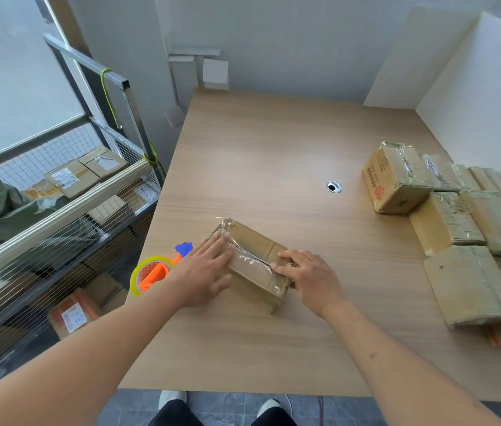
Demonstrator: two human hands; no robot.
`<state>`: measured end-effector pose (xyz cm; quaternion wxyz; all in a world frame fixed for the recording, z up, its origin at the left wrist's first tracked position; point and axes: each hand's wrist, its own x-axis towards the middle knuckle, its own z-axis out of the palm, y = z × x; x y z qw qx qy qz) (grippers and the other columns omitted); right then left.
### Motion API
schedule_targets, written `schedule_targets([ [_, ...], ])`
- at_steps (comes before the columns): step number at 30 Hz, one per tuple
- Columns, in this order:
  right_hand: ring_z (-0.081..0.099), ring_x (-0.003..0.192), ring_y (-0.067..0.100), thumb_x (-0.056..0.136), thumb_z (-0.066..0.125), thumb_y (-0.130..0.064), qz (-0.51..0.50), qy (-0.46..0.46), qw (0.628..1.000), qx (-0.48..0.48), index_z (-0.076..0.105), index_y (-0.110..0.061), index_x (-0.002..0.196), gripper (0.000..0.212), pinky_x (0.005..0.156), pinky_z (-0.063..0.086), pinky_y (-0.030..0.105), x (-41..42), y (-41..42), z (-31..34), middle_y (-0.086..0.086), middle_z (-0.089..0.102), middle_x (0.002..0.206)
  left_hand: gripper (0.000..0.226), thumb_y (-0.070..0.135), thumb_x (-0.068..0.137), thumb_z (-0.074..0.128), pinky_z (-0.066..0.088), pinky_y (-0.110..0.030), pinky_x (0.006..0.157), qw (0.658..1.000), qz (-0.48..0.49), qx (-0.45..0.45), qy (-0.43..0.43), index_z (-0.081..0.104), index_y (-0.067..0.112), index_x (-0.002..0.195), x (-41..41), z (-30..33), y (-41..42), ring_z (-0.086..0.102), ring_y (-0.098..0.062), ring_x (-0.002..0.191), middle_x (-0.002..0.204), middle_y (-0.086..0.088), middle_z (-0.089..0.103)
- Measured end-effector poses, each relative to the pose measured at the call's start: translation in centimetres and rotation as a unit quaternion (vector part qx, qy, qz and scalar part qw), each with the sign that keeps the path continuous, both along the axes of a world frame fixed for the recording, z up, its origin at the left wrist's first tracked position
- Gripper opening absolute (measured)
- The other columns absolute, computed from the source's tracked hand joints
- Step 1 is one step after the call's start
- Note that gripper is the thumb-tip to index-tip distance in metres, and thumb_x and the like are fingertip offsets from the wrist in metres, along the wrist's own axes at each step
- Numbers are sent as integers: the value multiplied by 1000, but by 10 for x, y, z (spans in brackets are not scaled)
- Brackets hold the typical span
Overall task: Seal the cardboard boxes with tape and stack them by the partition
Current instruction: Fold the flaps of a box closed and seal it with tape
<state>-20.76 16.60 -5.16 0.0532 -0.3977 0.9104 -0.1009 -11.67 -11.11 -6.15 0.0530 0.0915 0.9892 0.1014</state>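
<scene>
The cardboard box is lying just below the middle of the frame on the wooden table, its long axis running diagonally from upper left to lower right, with clear tape glinting along its top seam. Both hands are resting on it: the left hand is lying flat over the upper-left end, fingers straight and close together, pressing the tape down, while the right hand is pressing the lower-right end, fingers slightly bent over the top edge and gripping nothing. The stack of sealed boxes by the white partition is sitting well apart at the right of the frame, so the right hand looks nearer for the carry. The tape dispenser is lying just beside the left wrist.
</scene>
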Motion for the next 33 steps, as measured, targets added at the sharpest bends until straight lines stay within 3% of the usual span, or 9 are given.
schedule_targets([
  [4,52,128,19,77,54,-8,-30,-32,998,-49,58,-30,137,64,109,36,33,0,0,6,-9,58,137,69,48,106,35,-9,-36,127,998,22,-45,-33,9,21,165,0,-9,7,-14,-22,157,171,-6,-13],
  [6,51,127,18,86,53,-35,-50,-20,996,-65,53,-30,138,52,108,34,34,5,-9,7,-9,57,134,71,48,105,36,-9,-36,127,997,31,-59,-33,8,20,165,2,-10,13,-13,-24,157,171,-7,-14],
  [10,37,139,15,71,58,-84,-5,-21,1000,21,52,-38,140,84,115,25,36,7,-28,0,-8,43,148,72,51,102,39,5,-39,126,997,45,-61,-28,18,20,163,4,-5,17,2,-25,158,171,-9,-1],
  [14,36,138,17,82,79,-42,13,-50,999,10,59,-44,135,57,114,27,35,-10,-38,2,-8,42,146,62,53,103,36,20,-42,121,997,54,-51,-29,29,26,159,7,3,11,24,-28,149,166,-8,19],
  [18,48,119,19,88,64,-1,-32,-15,999,-13,72,-42,117,52,99,39,33,-25,-38,4,-7,52,124,50,41,107,36,35,-38,108,1000,18,-13,16,39,27,155,5,10,1,45,-24,124,136,2,48],
  [23,54,107,17,94,50,-13,-153,-59,984,-73,73,-32,99,30,73,51,31,-24,-51,4,-9,49,106,44,27,103,57,41,-42,112,996,-12,85,22,55,25,147,-8,7,-12,38,-27,143,150,-3,46],
  [25,56,111,19,96,50,-34,-178,-70,978,-89,70,-29,105,23,78,53,33,-22,-57,0,-8,50,117,45,39,104,55,35,-41,119,994,12,112,-12,52,34,149,-12,3,-19,23,-20,154,166,5,27],
  [28,38,143,15,92,64,-49,-173,-164,966,-103,55,-25,140,54,109,43,34,-22,-61,-11,-8,32,158,50,49,102,54,40,-41,115,992,19,116,-40,49,39,150,-7,-3,-20,33,-18,149,168,8,18],
  [33,4,155,6,92,71,-5,-114,-334,914,-200,35,-12,157,75,127,12,34,-42,-76,-17,-4,4,170,48,52,95,64,43,-48,108,994,38,102,16,62,36,140,3,-6,-3,47,-32,129,147,-10,48],
])
